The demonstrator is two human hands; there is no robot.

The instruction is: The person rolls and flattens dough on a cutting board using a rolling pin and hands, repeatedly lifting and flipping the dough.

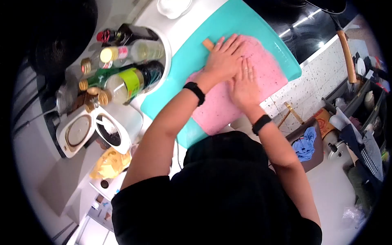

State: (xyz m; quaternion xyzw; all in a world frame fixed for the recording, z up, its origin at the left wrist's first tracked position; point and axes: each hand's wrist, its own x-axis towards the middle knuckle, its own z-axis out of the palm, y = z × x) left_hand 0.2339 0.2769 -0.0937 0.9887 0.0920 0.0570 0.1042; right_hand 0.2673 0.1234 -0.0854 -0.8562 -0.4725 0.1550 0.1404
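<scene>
A pink, dark-speckled sheet that looks like rolled-out dough (216, 112) lies on a teal mat (261, 24). Both palms press on it, close together near its upper middle. My left hand (224, 59) rests flat with its fingers stretched toward the far edge. Just below and right of it, my right hand (245, 87) is also flat, fingers pointing away from me, with a ring on one finger. Beside the left fingers a short wooden end (208, 44) sticks out, perhaps a rolling pin; the rest of it is hidden under the hand and sheet.
Several bottles (128, 83) stand in a white rack on the left, near an open-lidded seasoning container (108, 130). A white bowl (174, 6) sits behind the mat. At right are a black cooktop (292, 18), a wooden-handled pan (347, 57) and a blue cloth (305, 145).
</scene>
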